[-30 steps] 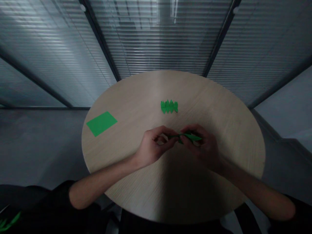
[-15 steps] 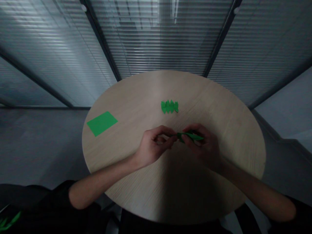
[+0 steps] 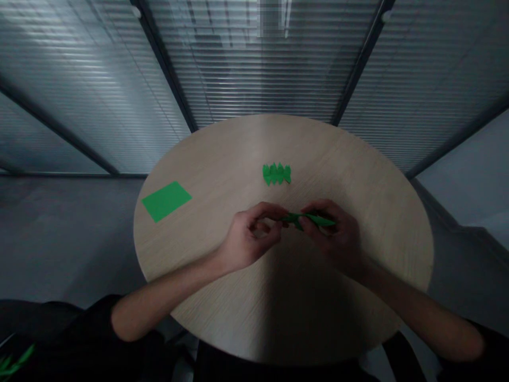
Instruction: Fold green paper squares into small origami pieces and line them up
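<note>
Over the middle of the round pale wooden bench [image 3: 278, 313], a little toward its near edge, both hands meet on a narrow folded piece of green paper [image 3: 309, 218]. The left hand [image 3: 247, 237] is curled, its thumb and fingertips pressed together on the left end of the piece. The right hand [image 3: 336, 236] pinches the rest of it, fingers curled over the top and the thumb underneath, so that only the upper edge and the pointed right tip show. The piece lies roughly level between the two hands, just above the bench top; whether it touches the wood cannot be told.

Beyond the hands, near the centre of the bench, lies a short row of folded green paper units with zigzag edges [image 3: 277, 173], apart from the hands. Close to the left edge of the bench a flat rectangular sheet of green paper [image 3: 166, 200] lies on its own, well away from everything else. Both bare forearms reach in from the near edge.
</note>
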`<state>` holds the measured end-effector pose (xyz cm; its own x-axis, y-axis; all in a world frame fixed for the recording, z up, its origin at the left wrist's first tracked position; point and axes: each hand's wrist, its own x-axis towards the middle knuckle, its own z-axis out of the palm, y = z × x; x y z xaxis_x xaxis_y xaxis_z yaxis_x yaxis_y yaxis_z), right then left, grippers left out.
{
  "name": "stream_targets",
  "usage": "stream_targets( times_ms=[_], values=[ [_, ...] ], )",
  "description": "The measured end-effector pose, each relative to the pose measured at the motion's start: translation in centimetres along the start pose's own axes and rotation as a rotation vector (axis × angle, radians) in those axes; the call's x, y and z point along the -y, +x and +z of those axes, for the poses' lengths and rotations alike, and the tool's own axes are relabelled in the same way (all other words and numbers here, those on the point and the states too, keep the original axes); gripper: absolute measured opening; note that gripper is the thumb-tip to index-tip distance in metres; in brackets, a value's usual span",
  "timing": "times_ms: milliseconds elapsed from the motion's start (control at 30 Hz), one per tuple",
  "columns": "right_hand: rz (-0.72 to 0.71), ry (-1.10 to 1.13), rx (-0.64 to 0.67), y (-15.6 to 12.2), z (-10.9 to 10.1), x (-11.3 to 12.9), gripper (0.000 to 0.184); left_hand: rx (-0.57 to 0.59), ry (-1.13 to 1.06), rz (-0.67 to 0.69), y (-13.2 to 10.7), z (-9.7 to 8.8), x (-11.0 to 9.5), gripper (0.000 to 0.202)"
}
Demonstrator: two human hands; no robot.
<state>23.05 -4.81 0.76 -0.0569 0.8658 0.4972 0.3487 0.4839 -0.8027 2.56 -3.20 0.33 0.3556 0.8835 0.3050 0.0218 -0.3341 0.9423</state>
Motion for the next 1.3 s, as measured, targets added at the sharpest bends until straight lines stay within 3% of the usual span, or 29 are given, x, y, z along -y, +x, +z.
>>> stream_targets(
  times_ms=[133,633,833,1100,1200,1300],
  values=[
    [0.004,0.026,0.01,-0.04,0.11,-0.01,0.008,-0.029,0.045,-0.026,-0.09,0.09,0.27,0.02],
    [-0.007,-0.01,-0.01,0.01,-0.04,-0.04,0.008,0.027,-0.128,-0.032,0.19,0.11,0.39,0.016],
    [0.014,0.038,0.019,-0.03,0.19,-0.02,0.01,-0.018,-0.054,-0.072,0.07,0.31,0.59,0.023],
    [0.047,0.062,0.076,-0.17,0.15,-0.26,0.011,-0.045,0.026,-0.08,0.19,0.48,0.15,0.014],
    [0.08,0.085,0.08,-0.23,0.19,-0.43,0.014,-0.034,0.11,-0.023,0.12,0.24,0.11,0.01],
    [0.11,0.155,0.075,-0.31,0.3,-0.63,0.023,-0.035,0.284,0.131,0.16,-0.19,0.21,0.01]
  ],
)
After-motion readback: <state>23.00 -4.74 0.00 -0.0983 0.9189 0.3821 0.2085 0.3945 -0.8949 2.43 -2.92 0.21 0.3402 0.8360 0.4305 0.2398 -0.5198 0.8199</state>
